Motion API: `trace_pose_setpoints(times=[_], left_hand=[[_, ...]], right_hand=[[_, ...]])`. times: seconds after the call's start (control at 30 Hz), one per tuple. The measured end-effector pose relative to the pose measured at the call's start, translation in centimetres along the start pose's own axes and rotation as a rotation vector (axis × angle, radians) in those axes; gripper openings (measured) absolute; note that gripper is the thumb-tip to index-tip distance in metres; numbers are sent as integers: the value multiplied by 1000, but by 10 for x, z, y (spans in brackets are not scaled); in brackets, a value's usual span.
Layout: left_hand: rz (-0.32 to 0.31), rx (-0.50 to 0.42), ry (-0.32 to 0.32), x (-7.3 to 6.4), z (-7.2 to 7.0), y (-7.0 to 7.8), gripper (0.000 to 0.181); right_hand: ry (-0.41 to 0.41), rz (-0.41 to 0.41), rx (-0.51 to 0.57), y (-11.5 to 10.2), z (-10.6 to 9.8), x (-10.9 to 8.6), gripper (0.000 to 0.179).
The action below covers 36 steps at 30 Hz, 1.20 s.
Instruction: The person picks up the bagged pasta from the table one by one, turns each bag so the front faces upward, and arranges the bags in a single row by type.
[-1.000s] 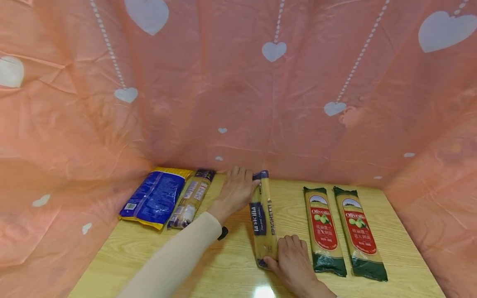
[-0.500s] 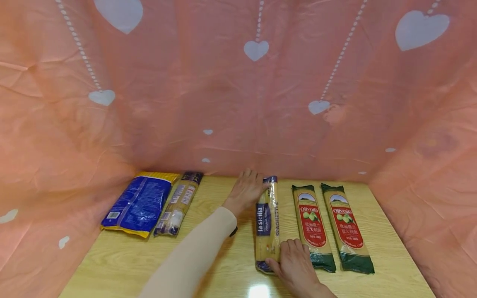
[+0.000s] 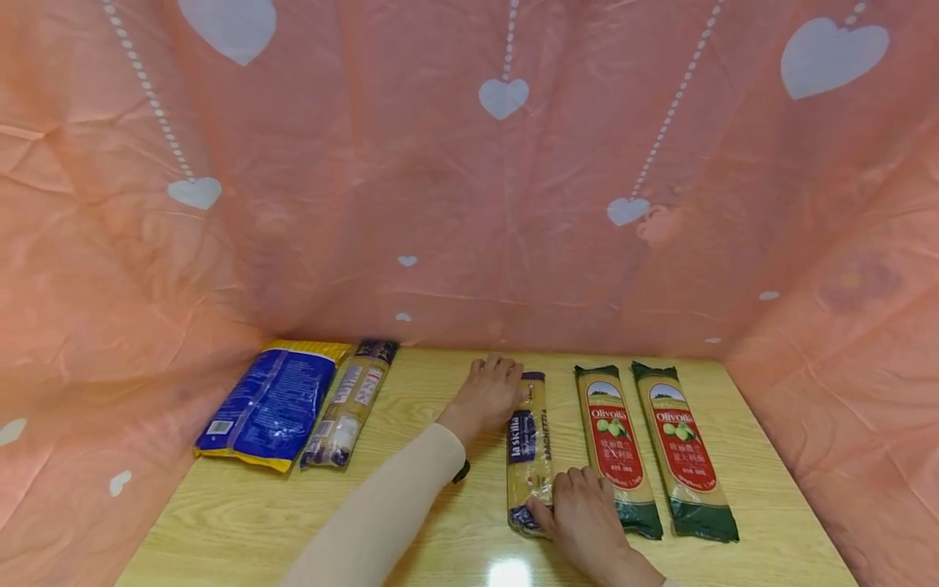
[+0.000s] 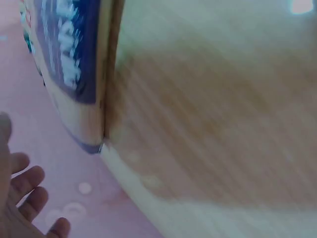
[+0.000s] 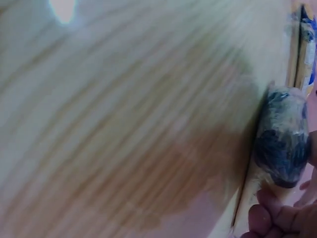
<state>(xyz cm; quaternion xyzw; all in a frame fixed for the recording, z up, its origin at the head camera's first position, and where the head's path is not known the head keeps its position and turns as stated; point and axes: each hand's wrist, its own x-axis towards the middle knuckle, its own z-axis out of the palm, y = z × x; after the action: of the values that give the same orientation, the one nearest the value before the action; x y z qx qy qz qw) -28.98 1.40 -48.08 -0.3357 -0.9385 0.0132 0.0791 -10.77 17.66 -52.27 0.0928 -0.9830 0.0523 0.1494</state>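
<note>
In the head view, a clear pack of spaghetti (image 3: 530, 469) with a dark blue "la sicilia" label lies lengthwise on the wooden table (image 3: 411, 530). My right hand (image 3: 587, 522) grips its near right corner, thumb over the purple end; the right wrist view shows fingers against that crinkled end (image 5: 282, 139). At the pack's far left side is my left hand (image 3: 487, 399), its thumb by the upper edge. From the left wrist, that hand's fingers (image 4: 32, 191) look loose and spread, with a gap between them and the pack (image 4: 74, 84).
Two green-ended Olivoila spaghetti packs (image 3: 616, 444) (image 3: 685, 448) lie side by side on the right. At the back left are a blue and yellow bag (image 3: 275, 403) and another spaghetti pack (image 3: 352, 403). A pink heart-patterned cloth (image 3: 440, 204) walls the table's back and sides.
The head view has shifted to the right. The pack's far end has come down and nearer, so it lies flatter, and my left hand has come nearer with it. My right hand keeps its hold.
</note>
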Motion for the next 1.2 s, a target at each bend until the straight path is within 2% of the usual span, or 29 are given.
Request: trace_pose_setpoints(times=[0.1,0.17,0.23,0.3,0.37,0.47,0.6,0.8,1.03,1.2], left_hand=[[30,-5,-51,-18,3,4,56],[54,-40,-94,-32,4,6,61],[83,-89,-149,-47,6,7,68],[117,-125,-210,-60,8,7,78],[154,-151,-257,-71,11,8,89],[194,-158,-296,-80,17,8,102],[226,-129,-291,-78,20,12,107],[252,-81,-276,-63,21,23,105],[218,-62,-302,-47,21,33,106],[193,-41,-333,-42,19,33,108]], right_hand=[[24,-9,-37,2,1,-2,51],[44,-27,-68,3,1,-3,52],[26,-63,-93,2,0,-4,62],[-51,-98,-90,0,-1,-5,70],[-163,-112,-62,-3,-3,-5,68],[-279,-110,-30,-4,-3,-4,66],[-313,-101,-25,0,-3,-2,66],[-324,-79,-3,16,-8,1,66],[-339,-64,0,31,-11,6,65],[-332,-78,-21,32,-9,8,65]])
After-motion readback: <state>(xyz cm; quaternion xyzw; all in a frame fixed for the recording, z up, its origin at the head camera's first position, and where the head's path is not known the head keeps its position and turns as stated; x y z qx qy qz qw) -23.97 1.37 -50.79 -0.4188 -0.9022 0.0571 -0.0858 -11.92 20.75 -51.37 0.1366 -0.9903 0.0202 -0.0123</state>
